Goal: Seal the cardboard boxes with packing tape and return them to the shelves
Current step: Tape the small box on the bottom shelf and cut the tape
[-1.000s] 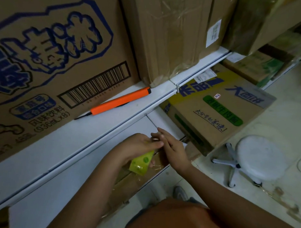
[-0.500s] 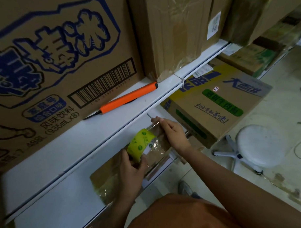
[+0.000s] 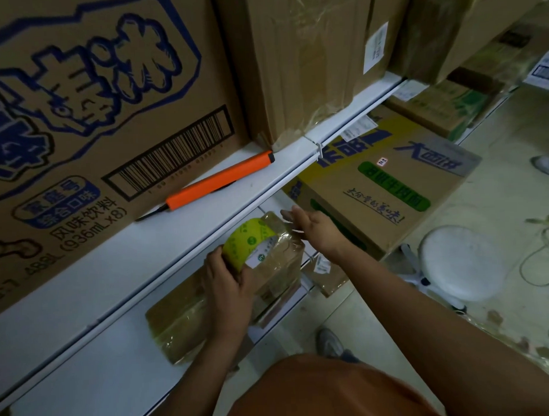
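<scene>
So, left hand [image 3: 229, 281] grips tape roll [image 3: 249, 243] on the box [image 3: 189, 313] | right hand [image 3: 314, 228] open, pressing tape at box's far end | box runs along shelf [image 3: 86, 385] edge

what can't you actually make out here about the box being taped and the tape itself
- Far end of the small box: head view, hidden under the shelf edge above.
- Where the clear tape ends: head view, too transparent and glary to trace.
- Grip of the left hand on the tape roll: fingertips hidden behind the roll.
- Right hand: its fingertips are motion-blurred, so contact with the box is unclear.
- Roll label print: too small.
</scene>
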A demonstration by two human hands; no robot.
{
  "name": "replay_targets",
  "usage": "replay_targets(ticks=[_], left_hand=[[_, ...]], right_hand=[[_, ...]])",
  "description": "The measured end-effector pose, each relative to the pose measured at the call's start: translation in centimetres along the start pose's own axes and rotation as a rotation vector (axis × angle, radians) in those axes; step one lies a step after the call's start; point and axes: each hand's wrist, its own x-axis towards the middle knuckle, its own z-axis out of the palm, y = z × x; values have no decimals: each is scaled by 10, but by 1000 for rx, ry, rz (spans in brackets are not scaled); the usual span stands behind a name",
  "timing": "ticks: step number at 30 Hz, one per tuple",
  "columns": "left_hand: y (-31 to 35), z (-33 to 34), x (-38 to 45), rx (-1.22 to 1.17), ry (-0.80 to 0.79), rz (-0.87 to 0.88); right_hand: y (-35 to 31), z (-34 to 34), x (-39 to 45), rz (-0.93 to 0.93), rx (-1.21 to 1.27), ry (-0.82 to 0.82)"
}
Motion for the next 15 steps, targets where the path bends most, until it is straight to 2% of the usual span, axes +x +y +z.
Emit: replay_targets(ticks=[4,10,15], left_hand=[[-2,3,7,44,11,12],[-1,5,12,146,-2,12],[3,7,16,200,-2,15]], right_hand=[[7,0,8,34,-122,6],[9,2,13,20,-128,-68],[15,5,14,107,-223,-108]])
